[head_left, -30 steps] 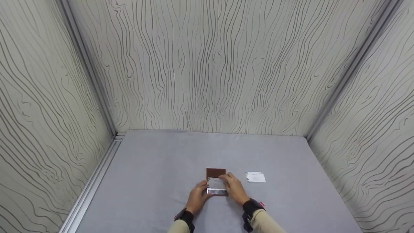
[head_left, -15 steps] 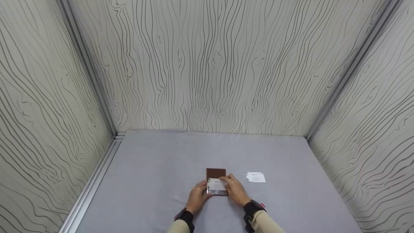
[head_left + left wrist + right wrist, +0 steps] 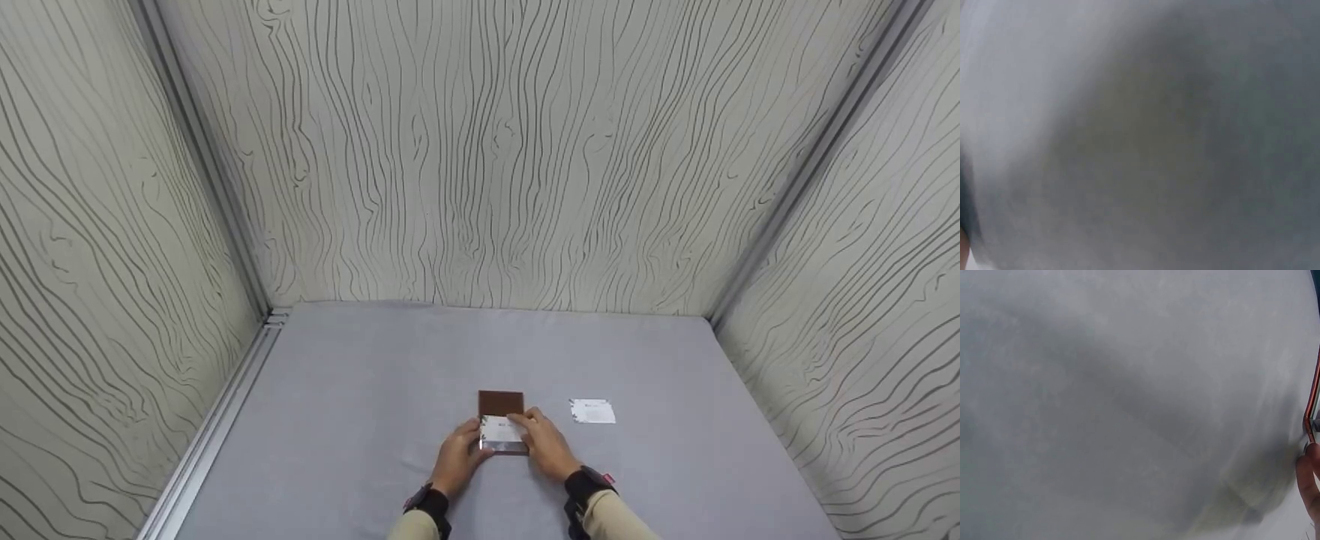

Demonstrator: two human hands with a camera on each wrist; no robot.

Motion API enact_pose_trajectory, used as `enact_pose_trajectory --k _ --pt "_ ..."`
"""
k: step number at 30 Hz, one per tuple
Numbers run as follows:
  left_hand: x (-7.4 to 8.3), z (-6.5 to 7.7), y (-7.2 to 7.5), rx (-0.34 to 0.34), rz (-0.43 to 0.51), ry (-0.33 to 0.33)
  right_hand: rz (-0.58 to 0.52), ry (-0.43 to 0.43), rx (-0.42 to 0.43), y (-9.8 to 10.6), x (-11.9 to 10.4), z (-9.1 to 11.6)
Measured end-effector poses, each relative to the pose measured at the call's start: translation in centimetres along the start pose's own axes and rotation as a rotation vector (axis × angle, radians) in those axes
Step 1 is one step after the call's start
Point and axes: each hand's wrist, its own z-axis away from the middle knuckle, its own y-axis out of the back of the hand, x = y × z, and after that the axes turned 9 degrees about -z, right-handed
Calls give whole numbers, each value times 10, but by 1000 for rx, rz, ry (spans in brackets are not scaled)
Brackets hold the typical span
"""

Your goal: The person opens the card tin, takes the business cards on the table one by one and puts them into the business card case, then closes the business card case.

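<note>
In the head view a brown card holder (image 3: 500, 401) lies near the table's front, a shiny clear strip along its near end. My left hand (image 3: 456, 456) grips its left edge, thumb at the near corner. Across the holder's lower half is a white printed card (image 3: 495, 429). My right hand (image 3: 550, 448) holds this card at its right side, index finger over the top edge; the thumb is hidden. The right wrist view catches only the holder's reddish-brown edge and fingers (image 3: 1307, 481) beside it. Blurred cloth fills most of the left wrist view.
A second white card (image 3: 593, 411) lies flat to the right of the holder. Grey cloth (image 3: 360, 390) covers the table. Wood-grain panels (image 3: 480, 165) stand behind and at both sides, with a metal rail (image 3: 217, 427) along the left edge.
The held card has slid a little toward the person, baring more of the brown holder above it. The right index finger moved down with it; the left hand stayed in place.
</note>
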Motion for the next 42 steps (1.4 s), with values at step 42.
enact_pose_trajectory --k 42 --pt "1 1 3 -14 41 -10 126 44 -27 9 5 4"
